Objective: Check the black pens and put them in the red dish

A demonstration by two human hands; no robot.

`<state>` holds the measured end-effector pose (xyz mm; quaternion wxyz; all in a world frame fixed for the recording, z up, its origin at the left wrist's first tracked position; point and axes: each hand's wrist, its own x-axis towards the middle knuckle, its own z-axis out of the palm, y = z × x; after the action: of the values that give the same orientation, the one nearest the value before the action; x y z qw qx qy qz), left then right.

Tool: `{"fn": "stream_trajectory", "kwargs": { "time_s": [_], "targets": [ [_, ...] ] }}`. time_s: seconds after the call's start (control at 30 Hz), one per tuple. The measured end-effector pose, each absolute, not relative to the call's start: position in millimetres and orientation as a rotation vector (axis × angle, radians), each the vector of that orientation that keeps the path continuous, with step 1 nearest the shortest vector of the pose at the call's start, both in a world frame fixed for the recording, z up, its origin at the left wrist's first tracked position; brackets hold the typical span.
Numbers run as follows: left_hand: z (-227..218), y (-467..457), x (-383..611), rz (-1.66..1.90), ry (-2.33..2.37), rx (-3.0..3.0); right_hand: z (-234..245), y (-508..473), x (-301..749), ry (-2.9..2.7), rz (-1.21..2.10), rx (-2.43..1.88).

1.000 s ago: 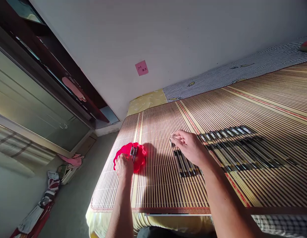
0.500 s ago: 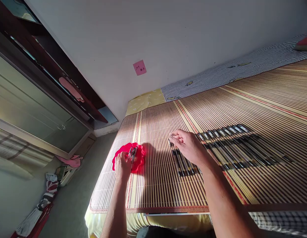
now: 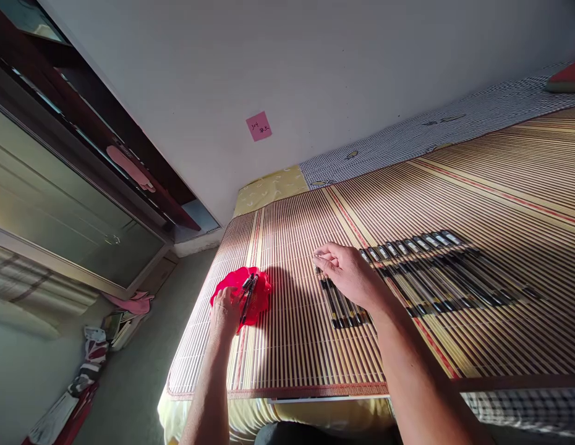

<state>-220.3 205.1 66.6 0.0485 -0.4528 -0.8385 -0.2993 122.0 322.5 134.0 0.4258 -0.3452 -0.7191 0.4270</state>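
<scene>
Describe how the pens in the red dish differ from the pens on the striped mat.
Number: the dish pens are few; the mat pens are many.
Layout: the dish pens lie bunched together; the mat pens are spread out side by side.
Support: the dish pens lie in the red dish; the mat pens lie on the striped mat.
Shared: both are slim, with dark parts.
</scene>
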Motion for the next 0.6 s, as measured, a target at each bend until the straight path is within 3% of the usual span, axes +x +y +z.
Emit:
{"fn": "stream_trajectory", "kwargs": {
  "time_s": [0.27, 0.6],
  "targets": [
    [69.6, 207.7, -226.8, -0.610, -2.663, -1.423, 127.3, 324.2, 119.5, -1.814, 1.050, -0.851],
    [66.2, 207.4, -230.0, -0.481, -2.703, -1.311, 127.2, 324.6, 118.7, -1.823, 1.057, -0.862]
  ]
}}
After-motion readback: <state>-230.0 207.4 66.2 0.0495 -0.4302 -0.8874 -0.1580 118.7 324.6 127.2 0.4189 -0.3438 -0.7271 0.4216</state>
